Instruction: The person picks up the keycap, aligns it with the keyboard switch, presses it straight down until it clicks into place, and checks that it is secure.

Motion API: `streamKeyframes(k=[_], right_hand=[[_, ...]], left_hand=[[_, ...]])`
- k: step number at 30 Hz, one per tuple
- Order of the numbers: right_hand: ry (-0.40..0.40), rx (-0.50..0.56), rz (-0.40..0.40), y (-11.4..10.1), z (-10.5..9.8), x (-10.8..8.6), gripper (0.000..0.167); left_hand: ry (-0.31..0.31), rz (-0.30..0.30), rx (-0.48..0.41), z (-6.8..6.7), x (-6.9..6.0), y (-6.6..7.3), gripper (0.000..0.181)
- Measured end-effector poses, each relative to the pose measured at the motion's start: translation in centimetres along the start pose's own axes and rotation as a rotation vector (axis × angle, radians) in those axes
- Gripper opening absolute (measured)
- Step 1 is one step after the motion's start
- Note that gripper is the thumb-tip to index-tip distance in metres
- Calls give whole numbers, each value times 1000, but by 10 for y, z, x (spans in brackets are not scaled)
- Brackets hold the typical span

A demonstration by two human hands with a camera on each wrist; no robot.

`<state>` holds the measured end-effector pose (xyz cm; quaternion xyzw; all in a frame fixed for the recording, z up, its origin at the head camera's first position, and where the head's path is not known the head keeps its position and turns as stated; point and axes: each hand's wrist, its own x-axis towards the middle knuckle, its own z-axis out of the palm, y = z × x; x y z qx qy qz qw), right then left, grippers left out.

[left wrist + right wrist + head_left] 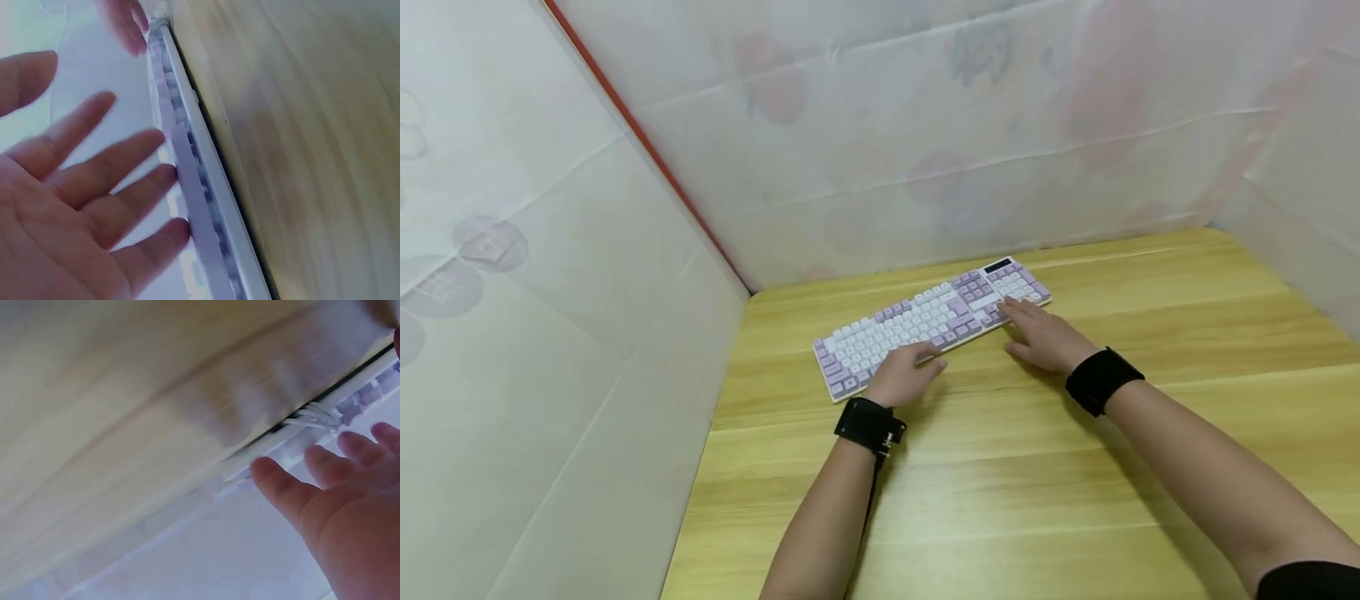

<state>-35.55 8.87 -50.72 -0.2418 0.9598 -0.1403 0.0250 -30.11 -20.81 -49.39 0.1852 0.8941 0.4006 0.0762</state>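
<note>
A white and lavender computer keyboard lies at a slant on the table, its right end farther back. My left hand is at its front edge, left of the middle, fingers over the lower keys. In the left wrist view that hand has its fingers spread and straight, with fingertips at the lavender keys. My right hand reaches the keyboard's right part, fingers extended near the arrow keys. The right wrist view shows this hand with fingers loosely extended. Neither hand grips anything.
The wood-grain table extends toward me and to the right. Patterned pale sheeting hangs behind it and on both sides. A red strip runs down the left corner. Thin white cable loops show beside the keyboard.
</note>
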Motion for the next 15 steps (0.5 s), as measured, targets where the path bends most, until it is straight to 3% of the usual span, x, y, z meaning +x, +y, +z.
streamKeyframes(k=[3,6,10,15], right_hand=[[14,10,-11,4,0,5,74],[23,43,1,8,-5,6,74],[9,74,31,15,-15,6,75],[5,40,71,28,-40,12,77]], left_hand=[[6,4,-20,-20,9,-11,39],[40,10,14,-44,17,-17,39],[101,-7,106,-77,25,-18,40],[146,-38,226,-112,36,-11,43]])
